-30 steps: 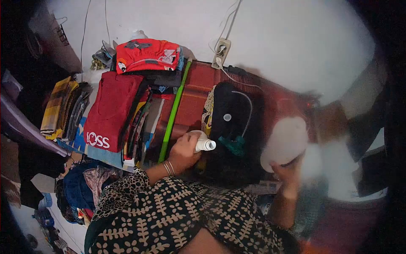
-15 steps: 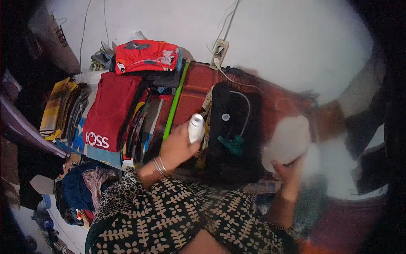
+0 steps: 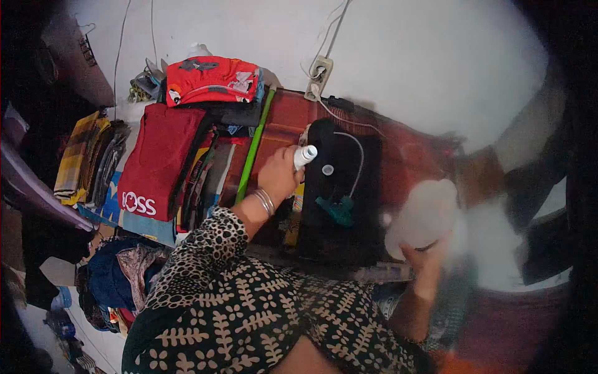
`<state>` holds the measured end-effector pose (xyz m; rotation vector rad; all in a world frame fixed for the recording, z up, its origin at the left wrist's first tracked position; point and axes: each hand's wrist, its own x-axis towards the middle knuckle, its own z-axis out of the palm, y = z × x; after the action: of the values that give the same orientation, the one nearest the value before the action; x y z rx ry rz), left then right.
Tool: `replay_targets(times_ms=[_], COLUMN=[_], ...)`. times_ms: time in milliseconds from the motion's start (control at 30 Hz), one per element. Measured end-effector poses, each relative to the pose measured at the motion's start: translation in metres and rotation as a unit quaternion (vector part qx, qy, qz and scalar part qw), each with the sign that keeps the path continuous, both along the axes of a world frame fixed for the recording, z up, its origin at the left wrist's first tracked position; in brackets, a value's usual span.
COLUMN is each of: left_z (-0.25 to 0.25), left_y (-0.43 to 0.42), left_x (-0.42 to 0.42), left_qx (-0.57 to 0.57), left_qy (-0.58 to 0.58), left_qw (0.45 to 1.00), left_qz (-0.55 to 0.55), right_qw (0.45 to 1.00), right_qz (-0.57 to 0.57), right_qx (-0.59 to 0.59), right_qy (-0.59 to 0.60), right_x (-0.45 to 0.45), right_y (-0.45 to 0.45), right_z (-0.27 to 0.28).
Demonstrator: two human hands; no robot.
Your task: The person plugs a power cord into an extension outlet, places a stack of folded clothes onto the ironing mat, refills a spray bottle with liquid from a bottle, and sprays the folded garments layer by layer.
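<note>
My left hand (image 3: 278, 173) is closed round a small white bottle (image 3: 305, 156), its top pointing to the upper right. The bottle is above the left edge of a dark cloth (image 3: 336, 234). On that cloth are a small white round piece (image 3: 327, 169) and a green object (image 3: 337, 210) with a pale tube. At the right, my right hand (image 3: 425, 258) grips the lower part of a large whitish object (image 3: 423, 212), blurred in this view, with its thumb in front.
Folded clothes, a maroon one (image 3: 159, 162) and a red one (image 3: 212, 81) among them, are stacked at the left. A green pole (image 3: 255, 146) leans beside them. A power strip (image 3: 319, 78) hangs on the wall. More clothes (image 3: 118, 268) lie at lower left.
My left hand has moved up and to the right with the small bottle, which has tilted. My right hand still holds the whitish object, now slightly lower.
</note>
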<state>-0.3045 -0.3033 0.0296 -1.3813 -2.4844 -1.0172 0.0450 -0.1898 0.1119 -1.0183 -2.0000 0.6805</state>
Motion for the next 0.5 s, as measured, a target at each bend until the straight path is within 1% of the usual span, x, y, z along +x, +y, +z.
replay_targets(times_ms=[33, 67, 100, 167, 233, 267, 300, 333, 367, 400, 433, 467, 500], left_z=[-0.003, -0.007, -0.008, -0.017, -0.018, -0.017, -0.014, -0.011, -0.012, -0.012, -0.012, -0.013, -0.011], left_y=[0.003, 0.006, 0.007, 0.010, 0.010, 0.009, 0.008, 0.008, 0.009, 0.011, 0.014, 0.017, 0.020], left_x=[0.006, 0.013, 0.018, 0.019, 0.021, 0.019, 0.013, 0.008, 0.001, -0.005, -0.009, -0.012, -0.012], left_qx=[0.001, -0.030, -0.062, -0.067, -0.077, -0.077, -0.093, -0.109, -0.108, -0.079, -0.050, -0.048, -0.090], left_qy=[0.000, 0.015, 0.031, 0.048, 0.110, 0.112, 0.107, 0.103, 0.105, 0.139, 0.173, 0.174, 0.158], left_qw=[1.000, 0.999, 0.997, 0.997, 0.991, 0.991, 0.989, 0.987, 0.987, 0.983, 0.975, 0.975, 0.974], left_qz=[-0.002, 0.011, 0.024, 0.012, 0.003, 0.002, -0.027, -0.055, -0.054, -0.093, -0.132, -0.131, -0.132], right_qw=[0.995, 0.980, 0.980, 0.998, 0.996, 0.993, 0.993, 0.989, 0.984, 0.984, 0.990, 0.994, 0.994], right_qz=[0.036, 0.071, 0.068, 0.012, 0.013, 0.018, 0.017, 0.025, 0.032, 0.034, 0.020, 0.005, 0.006], right_qx=[-0.059, -0.116, -0.115, -0.057, -0.074, -0.090, -0.090, -0.100, -0.110, -0.109, -0.095, -0.080, -0.079], right_qy=[0.073, 0.145, 0.146, 0.031, 0.053, 0.076, 0.077, 0.106, 0.135, 0.136, 0.104, 0.071, 0.072], right_x=[-0.004, -0.006, -0.002, 0.009, 0.008, 0.007, 0.006, 0.004, 0.003, 0.002, 0.002, 0.002, 0.000], right_y=[-0.007, -0.011, -0.008, -0.002, -0.003, -0.003, -0.004, -0.004, -0.004, -0.004, -0.003, -0.002, -0.001], right_z=[0.007, 0.012, 0.010, 0.002, 0.003, 0.003, 0.003, 0.004, 0.004, 0.004, 0.004, 0.005, 0.006])
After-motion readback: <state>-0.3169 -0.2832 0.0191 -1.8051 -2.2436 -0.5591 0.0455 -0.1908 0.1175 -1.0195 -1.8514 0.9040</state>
